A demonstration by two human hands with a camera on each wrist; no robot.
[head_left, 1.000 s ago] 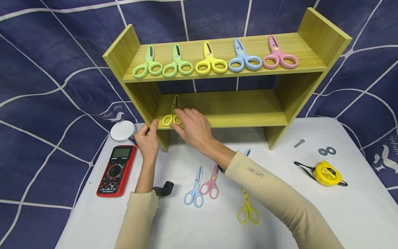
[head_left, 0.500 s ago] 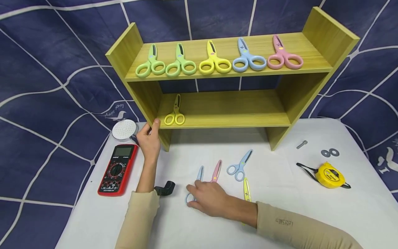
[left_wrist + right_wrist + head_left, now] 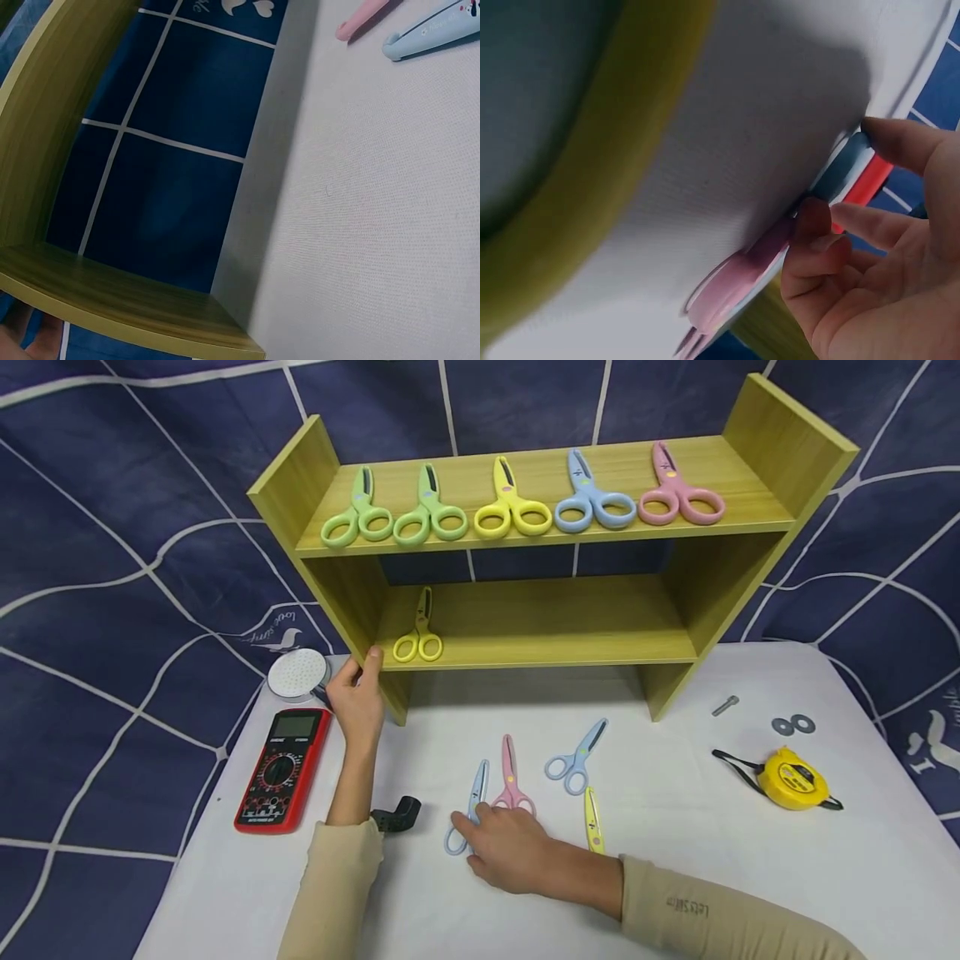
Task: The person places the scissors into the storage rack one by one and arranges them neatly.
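My left hand [image 3: 358, 697] grips the lower left edge of the wooden shelf [image 3: 540, 662], thumb on its front; in the left wrist view only a bit of the hand [image 3: 34, 337] shows. On the table, my right hand [image 3: 510, 847] is over the handles of blue scissors [image 3: 478, 785], partly hiding them. In the right wrist view, its fingertips pinch across the blue handle [image 3: 841, 166], and a bent finger is close to the pink scissors [image 3: 731, 289]. Those pink scissors [image 3: 509, 764] lie just right of the blue pair. Yellow scissors [image 3: 424, 620] stand alone on the lower board.
Several scissors line the top board, including a pink pair [image 3: 671, 485]. More blue scissors [image 3: 577, 760] and yellow scissors [image 3: 592, 822] lie right of the hand. Around them are a multimeter [image 3: 281, 772], shower head [image 3: 297, 674], black fitting [image 3: 397, 814], tape measure [image 3: 793, 779], bolt [image 3: 725, 705] and washers [image 3: 793, 724].
My right hand has left the yellow scissors on the lower board and come down to the blue pair on the table. The nearby pink scissors have turned more upright. The left hand stays put.
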